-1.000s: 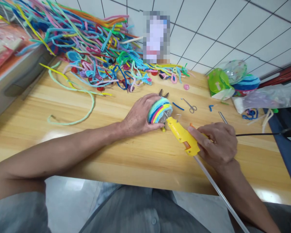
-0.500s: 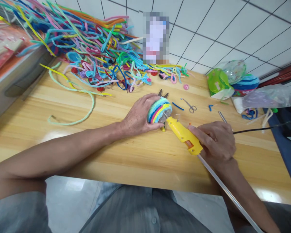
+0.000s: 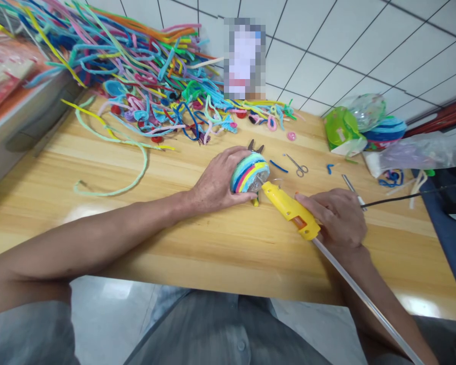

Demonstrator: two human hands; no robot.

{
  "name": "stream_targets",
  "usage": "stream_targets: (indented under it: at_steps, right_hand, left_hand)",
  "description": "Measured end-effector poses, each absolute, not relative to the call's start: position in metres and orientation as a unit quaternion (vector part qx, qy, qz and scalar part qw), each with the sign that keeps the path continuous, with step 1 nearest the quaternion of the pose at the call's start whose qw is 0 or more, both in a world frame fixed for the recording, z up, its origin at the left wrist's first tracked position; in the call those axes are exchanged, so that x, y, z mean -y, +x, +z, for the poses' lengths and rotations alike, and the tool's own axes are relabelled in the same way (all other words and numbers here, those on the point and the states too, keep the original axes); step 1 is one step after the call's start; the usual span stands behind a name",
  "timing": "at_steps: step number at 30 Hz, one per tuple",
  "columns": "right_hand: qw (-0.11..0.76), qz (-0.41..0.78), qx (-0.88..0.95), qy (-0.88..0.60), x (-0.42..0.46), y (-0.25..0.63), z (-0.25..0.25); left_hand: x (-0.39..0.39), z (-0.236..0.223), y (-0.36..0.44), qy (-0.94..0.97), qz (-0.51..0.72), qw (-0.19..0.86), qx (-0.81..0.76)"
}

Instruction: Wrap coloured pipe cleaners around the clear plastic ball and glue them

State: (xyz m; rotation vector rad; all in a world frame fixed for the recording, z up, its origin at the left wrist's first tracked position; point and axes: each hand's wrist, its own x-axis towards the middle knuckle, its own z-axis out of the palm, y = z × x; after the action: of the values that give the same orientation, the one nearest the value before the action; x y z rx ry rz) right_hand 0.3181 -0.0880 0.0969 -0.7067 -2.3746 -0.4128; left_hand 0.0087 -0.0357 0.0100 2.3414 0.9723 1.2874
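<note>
My left hand is wrapped round a rounded craft piece covered in striped pipe cleaners of aqua, blue, pink and yellow. A clear, shiny patch shows on the side that faces right. My right hand grips a yellow hot glue gun, its nozzle close to that clear patch; whether they touch I cannot tell. A long translucent glue stick sticks out of the gun's back end. Dark-jawed pliers lie partly hidden behind the craft piece.
Tangled pipe cleaners pile up at the back left. Small scissors and a blue pipe cleaner scrap lie past the craft piece. A green packet and plastic bag stand at the right. A black cord runs rightward.
The glue gun has shifted very slightly right and down, with my right hand turning a little. My left hand and the craft piece have stayed where they were.
</note>
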Motion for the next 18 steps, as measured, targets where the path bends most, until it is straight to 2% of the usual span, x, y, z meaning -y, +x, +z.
stream_targets:
  at_steps: [10,18]
  right_hand:
    - [0.299,-0.131,0.891,-0.314,0.0906,0.3245,0.0925]
    - [0.312,-0.129,0.893,-0.297,0.0902,0.3194,0.0892]
  left_hand:
    - [0.0365,0.0102,0.0094,0.81,0.456,0.15,-0.337]
    - [0.0371,0.0116,0.0101,0.809,0.446,0.158,-0.348]
